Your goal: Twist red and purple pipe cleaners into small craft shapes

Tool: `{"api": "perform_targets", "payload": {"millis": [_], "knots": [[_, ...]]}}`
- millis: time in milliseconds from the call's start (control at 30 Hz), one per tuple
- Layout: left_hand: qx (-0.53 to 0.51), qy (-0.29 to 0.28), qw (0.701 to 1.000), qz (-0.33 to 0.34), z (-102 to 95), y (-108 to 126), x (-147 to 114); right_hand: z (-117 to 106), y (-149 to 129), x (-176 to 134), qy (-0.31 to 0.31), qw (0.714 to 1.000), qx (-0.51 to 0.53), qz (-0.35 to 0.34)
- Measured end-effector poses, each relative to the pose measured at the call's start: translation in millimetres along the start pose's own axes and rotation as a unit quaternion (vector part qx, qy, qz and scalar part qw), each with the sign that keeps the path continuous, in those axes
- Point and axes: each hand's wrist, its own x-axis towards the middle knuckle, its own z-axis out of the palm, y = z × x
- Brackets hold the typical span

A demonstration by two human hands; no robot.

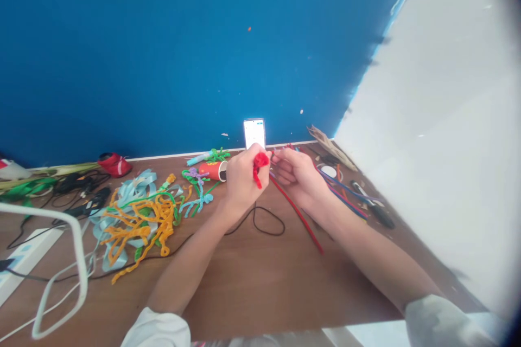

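Note:
A red pipe cleaner (261,160), wound into a small fuzzy coil with a short tail, shows at the back of my left hand (246,173). The fingers of that hand are closed round it. Close by on the right, my right hand (295,171) pinches with thumb and forefinger, where a bit of red shows at the fingertips. A long straight red stem (299,214) slants from between the hands toward the near right; its upper end is hidden. Behind my left hand a lit phone (254,133) leans upright against the wall.
Orange pipe cleaner pieces (150,222) and light blue ribbon (109,227) are heaped at left. A red paper cup (211,171) lies on its side. Colored stems (345,199) and a dark-handled tool (382,214) lie at right. A black cable (268,227) and white power strip (26,257) cross the table.

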Motion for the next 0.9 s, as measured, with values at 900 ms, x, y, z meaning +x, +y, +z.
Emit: {"api": "perform_targets", "payload": {"millis": [900], "knots": [[-0.122, -0.139, 0.981, -0.057, -33.5, 5.1, 10.6, -15.5, -38.3, -3.9, -0.123, 0.782, -0.534, -0.296]]}}
